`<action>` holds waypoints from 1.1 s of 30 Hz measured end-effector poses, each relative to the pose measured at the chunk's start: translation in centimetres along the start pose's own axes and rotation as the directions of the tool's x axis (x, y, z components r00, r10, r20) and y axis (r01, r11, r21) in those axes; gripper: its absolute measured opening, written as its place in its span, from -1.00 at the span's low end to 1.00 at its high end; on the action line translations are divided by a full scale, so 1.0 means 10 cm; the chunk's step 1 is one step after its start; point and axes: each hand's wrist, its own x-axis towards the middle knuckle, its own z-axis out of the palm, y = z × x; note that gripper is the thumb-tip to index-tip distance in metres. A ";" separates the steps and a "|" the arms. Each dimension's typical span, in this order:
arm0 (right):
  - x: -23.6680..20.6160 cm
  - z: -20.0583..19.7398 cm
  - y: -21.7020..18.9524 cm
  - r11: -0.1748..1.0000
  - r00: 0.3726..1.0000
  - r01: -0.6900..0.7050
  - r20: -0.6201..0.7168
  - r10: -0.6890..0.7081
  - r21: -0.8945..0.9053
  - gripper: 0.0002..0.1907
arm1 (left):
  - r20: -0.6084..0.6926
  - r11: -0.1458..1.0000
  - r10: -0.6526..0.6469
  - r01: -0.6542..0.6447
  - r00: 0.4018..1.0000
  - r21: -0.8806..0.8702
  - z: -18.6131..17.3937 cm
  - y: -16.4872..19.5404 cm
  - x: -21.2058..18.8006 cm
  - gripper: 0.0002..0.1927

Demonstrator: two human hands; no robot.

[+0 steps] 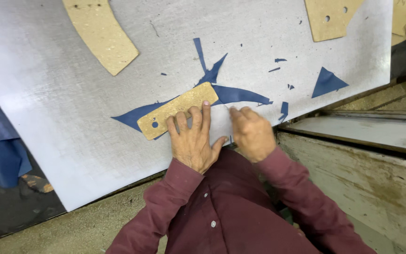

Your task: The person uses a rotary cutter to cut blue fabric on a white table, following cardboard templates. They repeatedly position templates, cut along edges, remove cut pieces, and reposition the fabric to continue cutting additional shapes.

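My left hand (pixel 192 138) lies flat with its fingers spread on the near edge of a tan cardboard pattern strip (pixel 175 111), which has a small round hole at its left end. The strip rests on a piece of dark blue material (pixel 238 94) on a grey cutting board (pixel 71 103). My right hand (pixel 250 131) is closed in a fist just right of the strip's end, pressed to the board; a thin blade seems to stick out from it, too small to be sure.
Blue offcuts lie scattered: a triangle (pixel 327 82), a thin sliver (pixel 199 54) and small scraps. A curved tan pattern (pixel 102 33) lies at the top left, another with holes (pixel 330 18) at the top right. Blue cloth (pixel 1 150) hangs at the left. A worn ledge (pixel 367 134) runs on the right.
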 end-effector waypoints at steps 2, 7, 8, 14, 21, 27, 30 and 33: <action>0.11 -0.22 0.08 0.981 0.999 -0.017 0.050 0.008 0.191 -0.81 | -0.009 0.998 -0.052 0.052 0.999 -0.043 -0.03 0.03 -0.07 0.05; 0.87 0.15 -0.29 0.771 0.833 0.547 -0.125 -0.539 0.327 -0.73 | 0.121 0.980 -0.197 0.196 0.973 0.023 0.11 0.12 -0.24 0.17; 1.01 0.31 -0.43 0.706 0.781 0.607 -0.110 -0.615 0.365 -0.70 | 0.115 0.981 -0.196 0.195 0.974 0.020 0.19 0.13 -0.25 0.14; 1.27 0.59 -0.81 0.567 0.605 0.757 -0.023 -0.796 0.325 -0.60 | 0.046 0.981 -0.180 0.183 0.982 -0.063 0.70 0.15 -0.38 0.10; 1.02 0.88 -0.61 0.573 0.588 0.805 -0.076 -0.805 0.150 -0.68 | 0.128 0.978 -0.182 0.193 0.975 -0.081 0.65 0.17 -0.41 0.13; 1.17 0.22 0.80 0.606 0.613 0.789 0.065 -0.787 -0.104 -0.77 | 0.012 0.988 -0.153 0.153 0.988 -0.016 0.46 0.13 -0.39 0.20; 1.05 -0.40 1.45 0.724 0.731 0.682 0.094 -0.676 -0.098 -0.72 | -0.025 0.986 -0.156 0.154 0.987 -0.055 0.30 0.15 -0.34 0.17; 0.73 -0.35 1.31 0.823 0.816 0.548 -0.313 -0.486 0.149 -0.92 | 0.058 0.983 -0.108 0.115 0.992 -0.141 -0.12 -0.01 -0.21 -0.06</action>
